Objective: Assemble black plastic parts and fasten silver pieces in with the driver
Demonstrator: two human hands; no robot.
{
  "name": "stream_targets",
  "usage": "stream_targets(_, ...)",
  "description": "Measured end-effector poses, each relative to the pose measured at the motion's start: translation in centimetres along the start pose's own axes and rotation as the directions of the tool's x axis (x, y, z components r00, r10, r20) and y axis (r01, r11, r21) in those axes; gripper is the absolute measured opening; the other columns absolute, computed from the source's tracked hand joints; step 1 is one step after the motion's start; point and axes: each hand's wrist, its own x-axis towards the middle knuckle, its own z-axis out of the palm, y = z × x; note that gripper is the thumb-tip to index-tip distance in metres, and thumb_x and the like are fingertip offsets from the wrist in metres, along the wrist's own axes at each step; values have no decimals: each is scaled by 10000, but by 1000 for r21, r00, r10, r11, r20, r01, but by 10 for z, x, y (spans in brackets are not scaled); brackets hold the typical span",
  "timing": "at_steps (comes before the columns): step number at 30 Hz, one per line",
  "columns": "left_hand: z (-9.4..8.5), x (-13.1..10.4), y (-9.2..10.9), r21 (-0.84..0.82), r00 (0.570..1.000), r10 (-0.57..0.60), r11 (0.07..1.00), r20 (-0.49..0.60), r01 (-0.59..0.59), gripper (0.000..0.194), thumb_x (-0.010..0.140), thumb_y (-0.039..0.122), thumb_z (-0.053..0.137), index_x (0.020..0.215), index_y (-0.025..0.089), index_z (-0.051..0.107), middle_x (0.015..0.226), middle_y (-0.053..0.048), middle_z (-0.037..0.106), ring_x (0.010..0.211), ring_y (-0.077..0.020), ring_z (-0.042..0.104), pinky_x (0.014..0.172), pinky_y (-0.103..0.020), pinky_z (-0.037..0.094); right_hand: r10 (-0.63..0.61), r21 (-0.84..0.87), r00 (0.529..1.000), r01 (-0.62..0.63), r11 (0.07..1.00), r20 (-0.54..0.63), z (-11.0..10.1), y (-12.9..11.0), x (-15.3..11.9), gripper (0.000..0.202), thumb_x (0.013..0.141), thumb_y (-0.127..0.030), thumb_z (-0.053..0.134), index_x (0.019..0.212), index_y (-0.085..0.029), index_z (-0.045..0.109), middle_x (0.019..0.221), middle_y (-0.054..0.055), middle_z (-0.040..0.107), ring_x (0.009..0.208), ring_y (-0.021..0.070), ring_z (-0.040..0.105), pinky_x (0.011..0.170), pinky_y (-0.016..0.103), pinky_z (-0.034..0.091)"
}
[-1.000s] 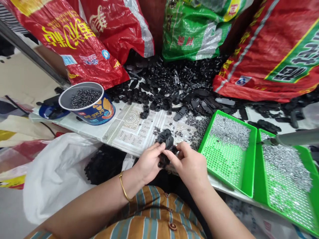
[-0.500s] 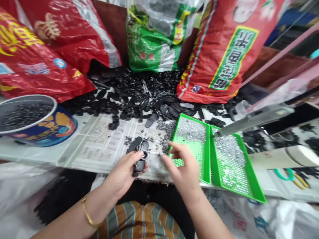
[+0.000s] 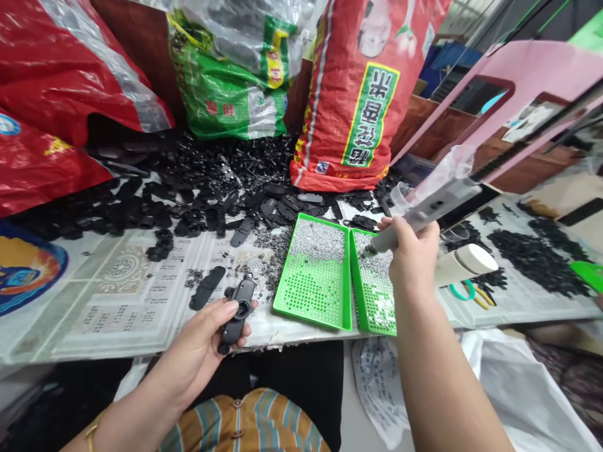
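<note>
In my left hand (image 3: pixel 214 336) is a black plastic part (image 3: pixel 239 309) with a round ring at its middle, gripped between thumb and fingers above the table's front edge. A flat black piece (image 3: pixel 207 287) lies just beyond it. My right hand (image 3: pixel 414 248) is wrapped round a grey electric screwdriver (image 3: pixel 428 210), whose tip points down over the right green tray (image 3: pixel 355 295). Beside that stands the left green tray (image 3: pixel 349 282). Both trays hold small silvery screws towards the back.
Black parts (image 3: pixel 202 169) are heaped along the back below a green bag (image 3: pixel 226 107) and a red bag (image 3: pixel 358 94). To the right are a white bottle (image 3: pixel 464 265), pliers (image 3: pixel 484 297) and more black parts (image 3: pixel 537 257). A blue tub (image 3: pixel 28 270) sits far left.
The view has swung to the right. My right hand has moved from beside the left tray up to the screwdriver and taken hold of it. My left hand still holds the black part.
</note>
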Motion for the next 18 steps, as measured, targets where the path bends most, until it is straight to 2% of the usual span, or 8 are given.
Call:
stream_targets(2,5,-1,1,37,999,-5,999,33,4,290,711,321,662,934,138,634,885,-58,643,639,-115,567,573,-235,488,17,128,999,-11,992,-45,-10,-14,-15,358,712,-336,605,999,-193,448,756,2,590,647,138,594,600,282,476)
stream_targets(5,16,1,0,79,996,-19,997,91,12,299,703,343,666,919,138,634,834,-50,640,646,-120,561,570,-227,479,5,170,990,19,985,-140,-26,-22,-38,307,740,-349,578,978,-170,505,548,-52,510,454,100,490,468,243,413)
stream_targets(10,35,6,-7,164,983,-38,986,177,9,279,734,384,620,861,136,620,645,-33,603,604,-117,527,539,-209,451,-42,159,971,81,984,-236,-42,-2,-52,390,787,-496,439,866,-131,552,443,-39,492,380,120,469,404,256,371)
stream_targets(18,42,12,-14,192,986,-70,981,151,40,296,743,393,604,897,140,611,663,-35,606,617,-112,527,535,-199,445,-45,258,960,120,959,-278,-45,25,-42,404,778,-519,446,830,-136,560,411,-56,485,334,110,457,345,227,349)
